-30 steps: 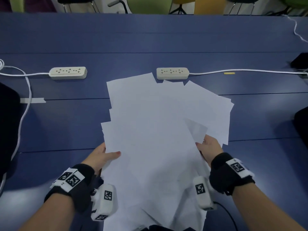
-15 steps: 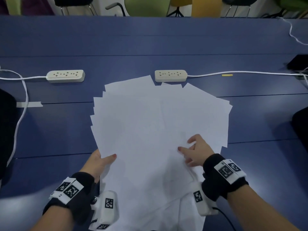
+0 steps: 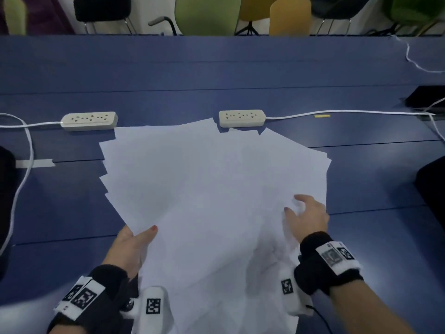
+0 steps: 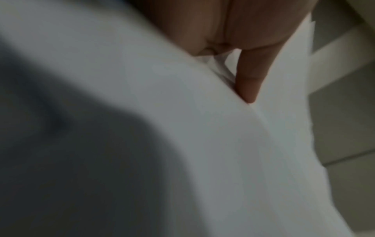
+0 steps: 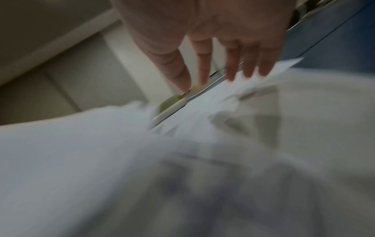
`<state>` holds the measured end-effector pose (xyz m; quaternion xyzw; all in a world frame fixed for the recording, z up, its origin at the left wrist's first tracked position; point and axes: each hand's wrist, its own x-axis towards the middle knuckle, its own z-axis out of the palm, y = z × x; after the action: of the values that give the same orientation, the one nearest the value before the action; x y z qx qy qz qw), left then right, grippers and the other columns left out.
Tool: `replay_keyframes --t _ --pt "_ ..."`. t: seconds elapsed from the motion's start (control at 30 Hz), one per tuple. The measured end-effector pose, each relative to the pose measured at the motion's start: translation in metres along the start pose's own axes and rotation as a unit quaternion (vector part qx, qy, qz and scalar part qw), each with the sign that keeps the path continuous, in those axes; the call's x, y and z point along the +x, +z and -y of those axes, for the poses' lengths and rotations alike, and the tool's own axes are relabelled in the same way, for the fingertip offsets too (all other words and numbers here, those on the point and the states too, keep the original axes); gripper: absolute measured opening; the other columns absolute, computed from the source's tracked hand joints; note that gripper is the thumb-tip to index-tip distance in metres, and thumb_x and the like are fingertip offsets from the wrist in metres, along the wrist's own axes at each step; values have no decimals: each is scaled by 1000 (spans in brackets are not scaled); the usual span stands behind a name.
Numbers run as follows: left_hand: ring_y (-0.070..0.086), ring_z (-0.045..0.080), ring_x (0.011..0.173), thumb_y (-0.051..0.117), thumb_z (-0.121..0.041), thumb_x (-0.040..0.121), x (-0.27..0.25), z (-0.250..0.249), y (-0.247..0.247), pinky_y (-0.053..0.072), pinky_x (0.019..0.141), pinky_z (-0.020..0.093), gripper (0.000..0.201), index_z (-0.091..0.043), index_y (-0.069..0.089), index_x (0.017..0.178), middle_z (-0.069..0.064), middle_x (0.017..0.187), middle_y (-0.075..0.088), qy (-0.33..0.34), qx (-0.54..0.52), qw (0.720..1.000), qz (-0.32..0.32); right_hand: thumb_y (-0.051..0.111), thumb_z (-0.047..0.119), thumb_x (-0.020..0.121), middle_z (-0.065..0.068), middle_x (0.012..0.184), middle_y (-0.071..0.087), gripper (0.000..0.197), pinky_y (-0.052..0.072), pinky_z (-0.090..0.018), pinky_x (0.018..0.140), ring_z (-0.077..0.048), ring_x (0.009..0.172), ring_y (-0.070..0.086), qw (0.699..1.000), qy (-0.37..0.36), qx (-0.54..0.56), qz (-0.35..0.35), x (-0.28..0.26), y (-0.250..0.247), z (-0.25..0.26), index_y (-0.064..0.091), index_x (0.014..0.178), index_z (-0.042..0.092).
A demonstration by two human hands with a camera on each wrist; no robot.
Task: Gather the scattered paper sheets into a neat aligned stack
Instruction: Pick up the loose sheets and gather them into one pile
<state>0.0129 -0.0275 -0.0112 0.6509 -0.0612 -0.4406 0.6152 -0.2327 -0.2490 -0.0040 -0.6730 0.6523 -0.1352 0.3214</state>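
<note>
Several white paper sheets (image 3: pixel 212 189) lie fanned out and overlapping on the blue table (image 3: pixel 240 75), reaching down to its near edge. My left hand (image 3: pixel 134 242) grips the fan's lower left corner, thumb on top and fingers beneath. The left wrist view shows one finger (image 4: pixel 249 80) pressed against the paper (image 4: pixel 182 128). My right hand (image 3: pixel 307 213) is over the right side of the sheets with fingers spread and holds nothing. In the blurred right wrist view its fingers (image 5: pixel 202 64) point straight down at the sheets (image 5: pixel 142 160).
Two white power strips (image 3: pixel 89 120) (image 3: pixel 242 118) with cables lie just beyond the sheets. A strip of tape (image 3: pixel 36 163) is at the left, a small yellow piece (image 3: pixel 322 115) at the right. Dark objects sit at the right edge (image 3: pixel 431 189) and left edge (image 3: pixel 6 189). Chairs stand behind the table.
My right hand let go of the sheets' right edge, came onto the top with fingers spread, then slid right. The sheets fanned out to the left. My left hand kept its grip.
</note>
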Motion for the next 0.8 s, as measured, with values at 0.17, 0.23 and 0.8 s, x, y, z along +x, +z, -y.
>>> replay_keyframes --t 0.17,0.23,0.8 --pt "72 14 73 44 5 90 7 -3 -1 58 63 22 29 5 53 118 3 83 76 -8 -38 999 3 63 41 79 -17 155 9 82 13 -48 115 -34 143 3 990 98 -101 32 26 -15 -21 20 145 17" --pt "72 15 78 44 6 89 10 -1 7 58 69 23 34 7 51 123 6 91 74 -16 -26 999 14 58 49 80 -14 157 -7 85 7 -48 117 -32 144 -6 977 61 -182 96 19 -7 -21 10 147 25" --pt "73 23 80 53 -2 80 23 5 5 56 71 38 29 -10 63 105 7 94 75 -86 -67 994 28 54 36 84 -17 153 11 74 18 -46 114 -33 141 11 980 21 -182 77 21 9 -14 16 145 21"
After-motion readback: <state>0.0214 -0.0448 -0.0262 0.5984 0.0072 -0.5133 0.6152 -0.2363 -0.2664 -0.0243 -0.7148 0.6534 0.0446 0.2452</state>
